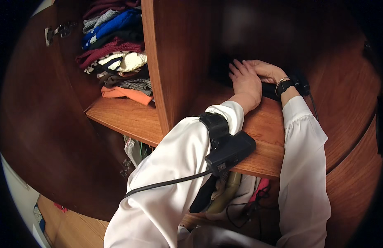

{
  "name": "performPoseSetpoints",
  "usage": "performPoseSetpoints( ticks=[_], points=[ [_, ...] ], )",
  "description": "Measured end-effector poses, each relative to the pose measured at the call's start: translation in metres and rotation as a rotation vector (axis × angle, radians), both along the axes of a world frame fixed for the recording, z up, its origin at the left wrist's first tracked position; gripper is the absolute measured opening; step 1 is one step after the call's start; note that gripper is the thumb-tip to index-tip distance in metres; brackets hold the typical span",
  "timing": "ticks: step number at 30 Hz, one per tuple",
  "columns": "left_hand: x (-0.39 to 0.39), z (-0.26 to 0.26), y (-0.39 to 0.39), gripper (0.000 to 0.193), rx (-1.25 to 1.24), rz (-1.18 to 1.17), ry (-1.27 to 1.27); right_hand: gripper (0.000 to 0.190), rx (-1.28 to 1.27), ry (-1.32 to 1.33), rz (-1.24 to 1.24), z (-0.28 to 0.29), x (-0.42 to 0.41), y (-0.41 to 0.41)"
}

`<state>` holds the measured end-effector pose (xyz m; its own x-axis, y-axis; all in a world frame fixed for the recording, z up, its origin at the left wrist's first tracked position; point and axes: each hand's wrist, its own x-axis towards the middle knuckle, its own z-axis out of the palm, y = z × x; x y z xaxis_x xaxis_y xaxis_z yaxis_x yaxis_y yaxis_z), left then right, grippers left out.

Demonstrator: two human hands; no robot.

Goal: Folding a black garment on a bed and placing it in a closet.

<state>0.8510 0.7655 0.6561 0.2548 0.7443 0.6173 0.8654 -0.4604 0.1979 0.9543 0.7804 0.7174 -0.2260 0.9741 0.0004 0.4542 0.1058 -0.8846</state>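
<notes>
Inside the right wardrobe compartment, my left hand [245, 79] reaches over a black item [269, 90], probably folded dark clothing, lying on the wooden shelf [263, 117]. Its fingers are spread and point away from me, resting on or just over the dark surface. Beside it and partly behind it is my right hand [267, 70], its fingers bent towards the left one; some fingertips are hidden. The hands touch or overlap. A black band and a bracelet circle my right wrist. Deep shade hides the item's outline.
Left of the wooden divider [159, 62] stands a stack of folded clothes [123, 52], with an orange garment [126, 94] at its bottom. An open wardrobe door [45, 108] curves at the left. Garments [228, 192] hang below the shelf. A cabled black device [230, 152] is strapped to my left forearm.
</notes>
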Motion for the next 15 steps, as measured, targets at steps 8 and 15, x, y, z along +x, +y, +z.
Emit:
performPoseSetpoints(
  ticks=[8, 15],
  points=[
    [-0.052, 0.034, 0.015, 0.088, -0.460, -0.019, 0.087, 0.047, -0.026, 0.045, 0.011, -0.010, 0.024, 0.021],
    [-0.043, 0.013, 0.061, 0.071, -0.242, -0.261, -0.612, 0.044, 0.033, 0.002, 0.038, 0.007, 0.021, 0.013]
  ],
)
